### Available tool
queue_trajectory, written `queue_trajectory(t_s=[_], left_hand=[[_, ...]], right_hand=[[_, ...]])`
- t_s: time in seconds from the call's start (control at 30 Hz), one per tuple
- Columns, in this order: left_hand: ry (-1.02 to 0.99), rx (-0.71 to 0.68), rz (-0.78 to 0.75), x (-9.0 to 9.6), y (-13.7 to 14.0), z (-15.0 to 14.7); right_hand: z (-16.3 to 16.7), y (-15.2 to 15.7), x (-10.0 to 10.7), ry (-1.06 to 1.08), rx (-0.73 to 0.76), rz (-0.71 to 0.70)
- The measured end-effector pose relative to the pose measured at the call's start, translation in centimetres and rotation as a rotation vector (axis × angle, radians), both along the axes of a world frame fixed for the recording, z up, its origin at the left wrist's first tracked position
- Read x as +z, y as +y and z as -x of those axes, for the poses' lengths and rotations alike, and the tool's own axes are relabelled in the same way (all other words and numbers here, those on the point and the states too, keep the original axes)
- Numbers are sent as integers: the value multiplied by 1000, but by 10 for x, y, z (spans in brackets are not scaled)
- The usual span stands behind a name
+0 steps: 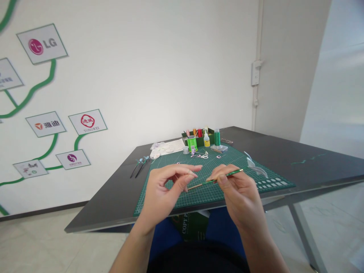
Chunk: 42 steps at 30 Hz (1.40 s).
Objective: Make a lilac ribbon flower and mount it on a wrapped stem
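Observation:
My right hand [239, 189] pinches a thin stick [209, 182] between thumb and fingers. The stick is green near the grip, gold at its upper right end and brown toward the left. Its brown end reaches the fingertips of my left hand [169, 187]. Thumb and fingers of that hand curl together in a pinch; whatever lies between them is too small to make out. Both hands hover over the front of a green cutting mat [182, 201]. Right of my right hand, pale curved leaf-like pieces [256, 168] lie on the mat.
Behind the hands stand a green tin [192, 144], a glue bottle [206, 140], green thread [217, 137] and a box of spools [200, 133]. Scissors [204, 156] lie before them. Two dark hairpins [139, 167] are at the left. White cut shapes [270, 184] line the mat's right corner.

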State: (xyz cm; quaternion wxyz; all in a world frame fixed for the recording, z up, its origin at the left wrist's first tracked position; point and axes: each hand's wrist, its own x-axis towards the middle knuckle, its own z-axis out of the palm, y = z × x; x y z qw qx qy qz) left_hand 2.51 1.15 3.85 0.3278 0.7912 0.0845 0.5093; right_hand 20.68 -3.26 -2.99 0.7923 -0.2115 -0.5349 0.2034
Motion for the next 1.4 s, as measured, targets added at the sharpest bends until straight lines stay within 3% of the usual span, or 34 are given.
queue_trajectory(t_s=[0.17, 0.47, 0.63, 0.87, 1.0, 1.2, 1.4], left_hand=[[56, -33, 224, -13, 17, -10], [-15, -371, 673, -43, 27, -26], [-55, -506, 776, -54, 18, -32], [-58, -582, 806, -73, 5, -33], [67, -474, 652, -74, -10, -29], [170, -78, -18, -38, -31, -9], [359, -59, -389, -6, -24, 4]], right_hand=[[1, 0, 1, 58, 72, 8], [3, 3, 3, 173, 121, 37], [6, 6, 0, 231, 67, 29], [4, 7, -4, 119, -173, -73], [2, 4, -2, 18, -303, -102], [2, 0, 1, -101, -312, -108], [3, -3, 3, -191, -266, -60]])
